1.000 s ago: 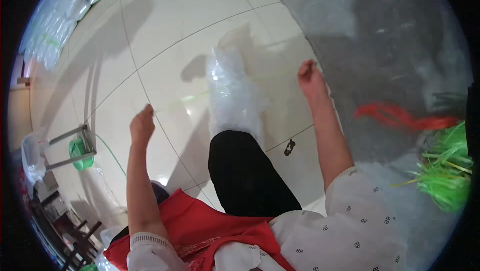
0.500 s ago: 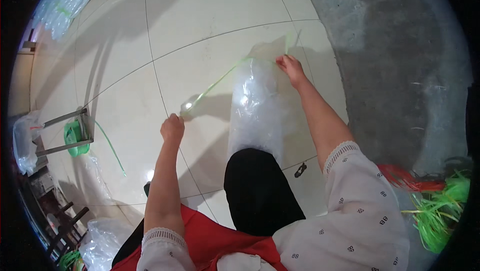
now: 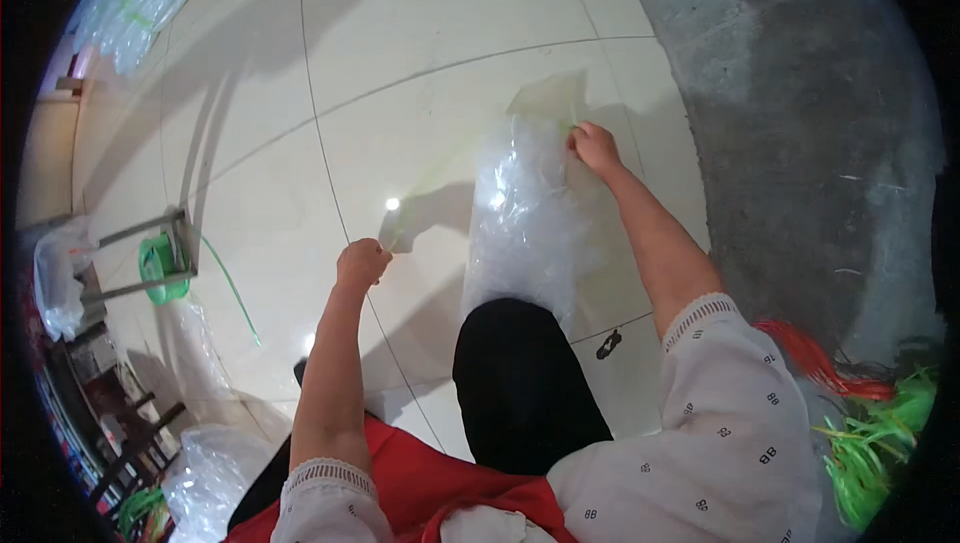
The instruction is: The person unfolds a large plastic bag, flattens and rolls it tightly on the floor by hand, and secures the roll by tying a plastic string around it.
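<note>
A bundle of clear plastic film or bags (image 3: 518,213) lies lengthwise on the tiled floor, its near end against my black-clothed knee (image 3: 515,363). To its left, my left hand (image 3: 363,263) is closed in a pinch on one end of a thin pale-green plastic strip (image 3: 430,183). This strip slants up toward the bundle's far end, faint and smeared by motion. At the far right of the bundle my right hand (image 3: 597,146) pinches the strip's other part, and a short tail stands up past the fingers. How the strip passes around the bundle cannot be made out.
Left, an upturned metal-legged stool (image 3: 185,243) holds a green strap roll (image 3: 160,268). Clear plastic packs (image 3: 140,8) lie at upper left, more plastic (image 3: 210,478) at lower left. Red strips (image 3: 825,363) and green strips (image 3: 865,453) lie right, beside grey concrete (image 3: 800,163).
My left hand has turned and shifted slightly right and down. My right hand has moved a little right and down. The strip between them now looks fainter and blurred.
</note>
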A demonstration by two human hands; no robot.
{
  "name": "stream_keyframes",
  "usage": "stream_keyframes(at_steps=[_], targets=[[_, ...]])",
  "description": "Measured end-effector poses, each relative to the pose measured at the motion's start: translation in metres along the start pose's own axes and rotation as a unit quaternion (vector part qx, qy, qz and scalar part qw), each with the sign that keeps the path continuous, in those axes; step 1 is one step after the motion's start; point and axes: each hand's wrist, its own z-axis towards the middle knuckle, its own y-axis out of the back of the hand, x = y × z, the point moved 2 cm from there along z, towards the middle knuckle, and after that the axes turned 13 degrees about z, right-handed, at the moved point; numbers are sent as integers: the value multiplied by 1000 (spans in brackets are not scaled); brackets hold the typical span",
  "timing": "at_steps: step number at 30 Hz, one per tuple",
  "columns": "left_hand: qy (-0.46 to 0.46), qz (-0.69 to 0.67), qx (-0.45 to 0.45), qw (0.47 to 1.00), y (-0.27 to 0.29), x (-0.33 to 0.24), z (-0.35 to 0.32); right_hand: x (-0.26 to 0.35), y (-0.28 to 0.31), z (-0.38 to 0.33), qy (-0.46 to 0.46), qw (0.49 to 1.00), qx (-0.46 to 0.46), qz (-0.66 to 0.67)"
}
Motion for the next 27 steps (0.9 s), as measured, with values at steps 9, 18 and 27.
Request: stream_keyframes(at_steps=[9, 18, 27], targets=[[-21, 108, -167, 980, -95, 83, -83, -178, 43, -239, -10, 952, 222, -213], [-105, -517, 60, 848, -63, 17, -184, 103, -56, -308, 276, 886, 372, 35], [-97, -700, 12, 707, -54, -36, -174, 81, -194, -234, 202, 880, 374, -212]])
